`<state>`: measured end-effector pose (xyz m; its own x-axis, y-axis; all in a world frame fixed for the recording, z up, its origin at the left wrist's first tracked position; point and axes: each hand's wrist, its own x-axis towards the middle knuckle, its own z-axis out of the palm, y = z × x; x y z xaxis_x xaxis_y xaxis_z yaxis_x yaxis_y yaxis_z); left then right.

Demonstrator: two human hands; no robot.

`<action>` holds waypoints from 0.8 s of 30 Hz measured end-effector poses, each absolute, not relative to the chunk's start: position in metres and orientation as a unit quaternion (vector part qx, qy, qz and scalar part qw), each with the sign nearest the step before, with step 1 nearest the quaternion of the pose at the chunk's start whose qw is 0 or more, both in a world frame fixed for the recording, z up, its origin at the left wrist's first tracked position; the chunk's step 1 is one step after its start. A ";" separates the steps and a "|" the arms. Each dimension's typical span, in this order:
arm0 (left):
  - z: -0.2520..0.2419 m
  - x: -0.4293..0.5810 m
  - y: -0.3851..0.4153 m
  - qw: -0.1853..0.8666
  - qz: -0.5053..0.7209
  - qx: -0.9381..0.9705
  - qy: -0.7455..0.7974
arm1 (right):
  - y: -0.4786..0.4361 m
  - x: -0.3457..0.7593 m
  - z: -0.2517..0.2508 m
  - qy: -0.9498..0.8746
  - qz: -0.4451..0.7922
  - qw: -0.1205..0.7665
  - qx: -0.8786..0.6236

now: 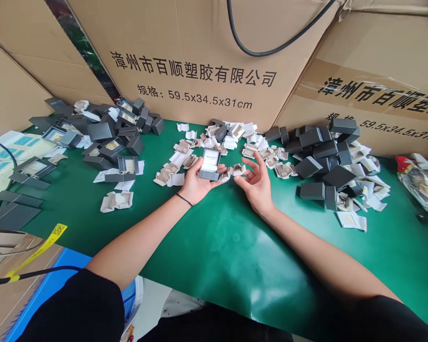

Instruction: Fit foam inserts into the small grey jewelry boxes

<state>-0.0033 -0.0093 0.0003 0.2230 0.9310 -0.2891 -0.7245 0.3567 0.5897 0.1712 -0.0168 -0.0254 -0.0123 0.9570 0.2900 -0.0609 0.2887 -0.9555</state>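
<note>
Small grey box (209, 166): lid raised, white lining shown, gripped by the left hand (196, 184) over the green surface (214, 251). Right hand (256, 184) is held open, palm up, just beside it, near a beige insert (236, 170). Grey boxes (324, 156) are piled at right.

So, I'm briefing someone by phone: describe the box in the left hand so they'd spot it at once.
Start at the green mat in front of the big printed cardboard cartons. At its middle, amid scattered beige card inserts, the left hand holds a small dark grey box. It alone is held, lid open, showing a white lining.
</note>
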 end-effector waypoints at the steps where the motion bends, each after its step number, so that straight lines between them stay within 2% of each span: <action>1: 0.001 -0.003 -0.010 0.765 0.545 0.164 0.303 | -0.016 0.170 -0.026 -0.531 0.466 0.583 -0.402; 5: 0.005 0.001 -0.013 0.763 0.557 0.153 0.292 | -0.014 0.166 -0.029 -0.468 0.532 0.575 -0.408; 9: 0.007 0.005 -0.015 0.772 0.553 0.146 0.277 | -0.015 0.164 -0.028 -0.484 0.554 0.559 -0.382; 13: 0.004 0.006 -0.016 0.770 0.558 0.145 0.273 | -0.017 0.162 -0.028 -0.488 0.552 0.557 -0.385; 18: 0.000 0.005 -0.014 0.739 0.600 0.152 0.266 | -0.014 0.159 -0.034 -0.454 0.501 0.561 -0.478; 24: -0.001 0.005 -0.014 0.722 0.607 0.182 0.277 | -0.015 0.155 -0.026 -0.468 0.539 0.551 -0.432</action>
<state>0.0051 -0.0143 -0.0010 0.1088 0.9778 -0.1793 -0.7766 0.1962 0.5987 0.1554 -0.0153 -0.0263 -0.0197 0.9986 0.0499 -0.1909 0.0452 -0.9806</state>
